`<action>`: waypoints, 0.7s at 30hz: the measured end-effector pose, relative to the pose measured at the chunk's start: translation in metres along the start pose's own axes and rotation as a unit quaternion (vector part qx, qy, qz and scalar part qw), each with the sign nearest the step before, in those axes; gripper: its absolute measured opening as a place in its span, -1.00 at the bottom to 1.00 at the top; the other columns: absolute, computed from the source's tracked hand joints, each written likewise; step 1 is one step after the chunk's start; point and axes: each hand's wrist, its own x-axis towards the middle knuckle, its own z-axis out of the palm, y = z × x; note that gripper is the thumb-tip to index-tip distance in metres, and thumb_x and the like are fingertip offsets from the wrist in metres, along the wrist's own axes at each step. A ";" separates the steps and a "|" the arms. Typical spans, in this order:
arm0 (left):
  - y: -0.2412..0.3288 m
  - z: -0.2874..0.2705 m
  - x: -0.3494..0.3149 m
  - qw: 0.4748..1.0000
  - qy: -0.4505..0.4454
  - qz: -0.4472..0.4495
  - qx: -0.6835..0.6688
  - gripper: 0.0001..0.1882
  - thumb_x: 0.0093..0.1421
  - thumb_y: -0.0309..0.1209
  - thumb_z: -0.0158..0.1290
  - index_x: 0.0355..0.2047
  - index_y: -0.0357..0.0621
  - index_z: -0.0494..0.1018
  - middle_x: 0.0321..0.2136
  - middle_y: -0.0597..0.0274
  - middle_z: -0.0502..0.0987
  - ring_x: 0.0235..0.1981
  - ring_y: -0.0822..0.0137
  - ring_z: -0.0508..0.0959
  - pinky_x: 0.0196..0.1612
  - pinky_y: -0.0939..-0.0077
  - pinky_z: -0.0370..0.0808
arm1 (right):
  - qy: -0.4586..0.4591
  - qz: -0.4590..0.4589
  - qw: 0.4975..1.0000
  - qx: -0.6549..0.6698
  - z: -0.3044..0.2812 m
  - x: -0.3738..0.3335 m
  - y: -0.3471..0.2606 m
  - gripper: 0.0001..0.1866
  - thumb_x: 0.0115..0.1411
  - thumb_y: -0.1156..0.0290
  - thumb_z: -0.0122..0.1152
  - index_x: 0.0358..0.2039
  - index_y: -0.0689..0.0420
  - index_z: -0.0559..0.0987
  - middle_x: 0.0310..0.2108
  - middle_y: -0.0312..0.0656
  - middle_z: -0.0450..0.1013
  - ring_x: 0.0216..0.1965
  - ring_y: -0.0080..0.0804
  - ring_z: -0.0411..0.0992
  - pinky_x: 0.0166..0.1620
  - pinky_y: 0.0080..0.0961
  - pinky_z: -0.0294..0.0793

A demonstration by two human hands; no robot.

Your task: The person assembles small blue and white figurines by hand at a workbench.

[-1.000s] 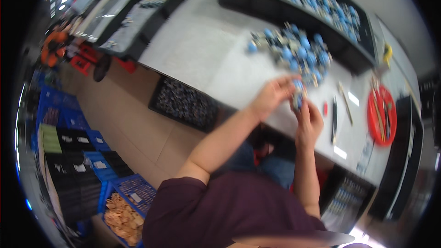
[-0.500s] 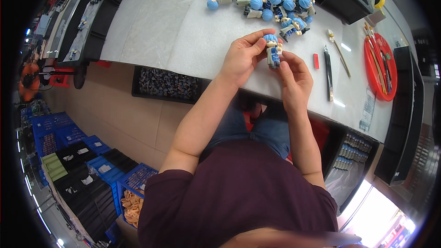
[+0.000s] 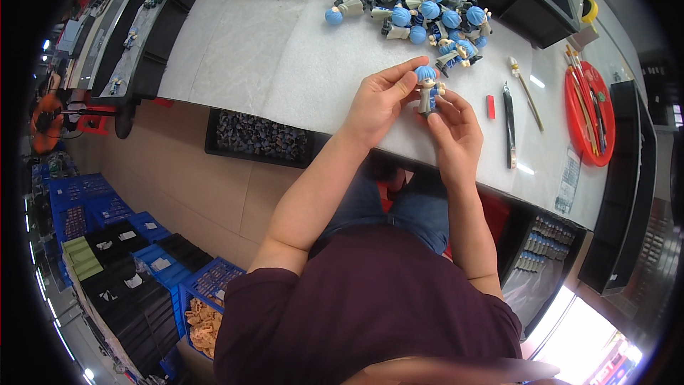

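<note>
A small blue-haired figurine (image 3: 428, 92) in a pale and blue outfit stands upright between my two hands, just above the white table (image 3: 285, 64). My left hand (image 3: 383, 102) pinches it by the head with thumb and fingers. Around its lower part close the thumb and fingers of my right hand (image 3: 459, 132). Beyond my hands lies a heap of similar figurines (image 3: 417, 11), many on their sides. To the right of my right hand are a small red block (image 3: 490, 107), a black-handled craft knife (image 3: 509, 125) and a thin brush (image 3: 530, 93).
A red oval tray (image 3: 609, 142) with brushes sits at the right. Yellow tape (image 3: 589, 9) lies beyond it. Black trays (image 3: 524, 3) border the table's far side. Below the left edge is a bin of small dark parts (image 3: 262, 137); blue crates (image 3: 203, 281) stand on the floor.
The figurine has turned slightly in my fingers, its body now more side-on. My view has tilted a little, so the table things sit lower in the picture.
</note>
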 end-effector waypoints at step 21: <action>-0.003 -0.001 0.001 1.000 0.010 0.015 -0.004 -0.68 0.17 -0.46 -0.07 -0.05 -0.25 0.32 -0.20 0.11 0.46 -0.18 0.33 0.44 -0.10 0.40 0.36 | -0.011 -0.008 1.000 0.001 -0.004 0.001 0.001 -0.64 0.12 0.59 0.00 -0.04 0.31 0.26 -0.13 -0.01 0.32 -0.17 -0.32 0.39 -0.10 -0.46 0.40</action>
